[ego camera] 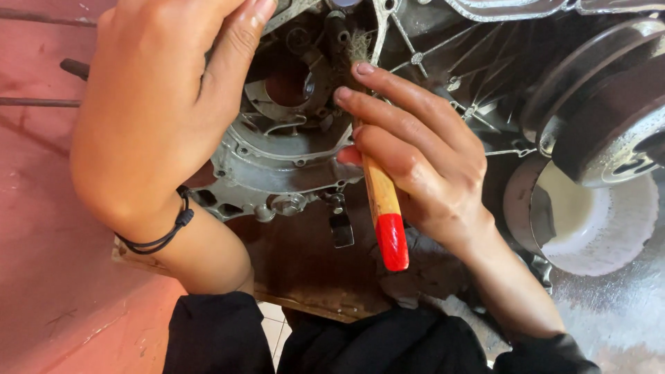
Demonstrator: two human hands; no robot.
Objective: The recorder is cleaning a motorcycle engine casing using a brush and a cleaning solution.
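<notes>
The right hand holds a paint brush with a pale wooden handle and a red-dipped end. The fingers are pressed together along the upper part of the handle, pinching it against the thumb, which barely shows behind the wood. The handle runs down past the palm so the red tip hangs free below the hand. The bristles point up and rest against the inside of a grey metal engine casing, near a dark shaft at the top of the opening.

The left hand lies over the left edge of that casing, seen from the back. Its fingers are curled over the rim and close together; whether they grip the metal or only lean on it I cannot tell, since the hand's own back hides the fingertips. A black cord bracelet sits at that wrist. Both arms come out of black sleeves at the bottom.

The casing stands on a greasy brown board, which lies on the red floor. To the right, beside the casing, sits a round metal bowl with pale liquid in it, and above it a dark pulley wheel.
</notes>
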